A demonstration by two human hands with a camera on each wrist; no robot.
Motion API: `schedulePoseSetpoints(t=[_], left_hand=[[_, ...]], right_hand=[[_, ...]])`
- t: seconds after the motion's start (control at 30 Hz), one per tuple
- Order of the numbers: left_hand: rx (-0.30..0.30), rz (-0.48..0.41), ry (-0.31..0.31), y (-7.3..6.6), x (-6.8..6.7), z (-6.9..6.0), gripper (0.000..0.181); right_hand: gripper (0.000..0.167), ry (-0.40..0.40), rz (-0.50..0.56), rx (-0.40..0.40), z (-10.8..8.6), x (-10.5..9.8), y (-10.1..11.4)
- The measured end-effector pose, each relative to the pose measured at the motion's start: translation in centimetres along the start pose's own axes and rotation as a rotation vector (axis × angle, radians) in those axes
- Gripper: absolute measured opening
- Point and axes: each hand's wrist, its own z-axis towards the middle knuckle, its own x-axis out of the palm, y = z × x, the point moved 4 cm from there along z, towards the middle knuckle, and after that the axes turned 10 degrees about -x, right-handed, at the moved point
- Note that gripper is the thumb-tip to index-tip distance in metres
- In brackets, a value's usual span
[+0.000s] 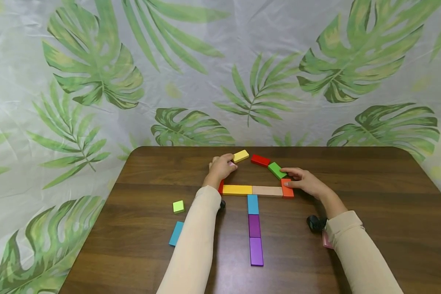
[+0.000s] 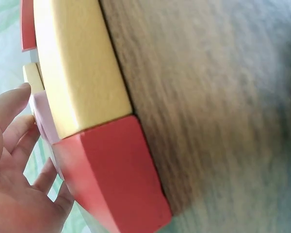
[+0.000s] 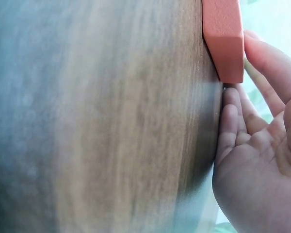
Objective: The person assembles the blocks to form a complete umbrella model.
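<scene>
My left hand (image 1: 219, 168) pinches a light pink block (image 1: 231, 163) between thumb and fingers, beside a pale yellow block (image 1: 241, 156); the left wrist view shows the pink block (image 2: 46, 116) partly covered. Under that hand a red block (image 2: 116, 174) touches the end of a yellow block (image 2: 82, 63). My right hand (image 1: 308, 182) has its thumb on an orange block (image 1: 288, 189) and a fingertip at a green block (image 1: 277, 170), fingers fairly straight. A beige block (image 1: 267, 191) lies between yellow and orange. A second red block (image 1: 260, 160) meets the green one.
A blue block (image 1: 253, 204), a dark purple one (image 1: 255, 226) and a lighter purple one (image 1: 256, 251) run down from the row. A lime cube (image 1: 178, 206) and another blue block (image 1: 175, 234) lie left. A pink block (image 1: 327, 240) is partly under the right sleeve.
</scene>
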Motion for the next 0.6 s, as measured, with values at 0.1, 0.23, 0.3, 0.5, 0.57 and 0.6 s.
schedulePoseSetpoints(t=[0.1,0.23,0.3,0.5,0.57,0.6], left_hand=[[0.002,0.005,0.003,-0.03,0.01,-0.08,0.047],[0.015,0.023,0.014,-0.06,0.00,-0.10,0.046],[0.028,0.040,0.018,-0.06,0.03,-0.09,0.047],[0.057,0.077,0.025,0.09,0.21,-0.04,0.048],[0.062,0.078,0.027,0.15,0.26,-0.02,0.048],[0.063,0.076,0.029,0.18,0.28,-0.02,0.048]], right_hand=[[0.056,-0.004,0.000,-0.007,0.05,0.01,-0.05],[0.056,-0.007,0.003,-0.010,0.12,-0.01,-0.04],[0.055,-0.008,0.004,-0.010,0.14,-0.01,-0.06],[0.056,-0.005,-0.001,-0.008,0.10,-0.01,-0.04],[0.056,-0.005,-0.004,-0.007,0.07,-0.01,-0.01],[0.056,-0.005,-0.005,-0.006,0.06,-0.01,0.00]])
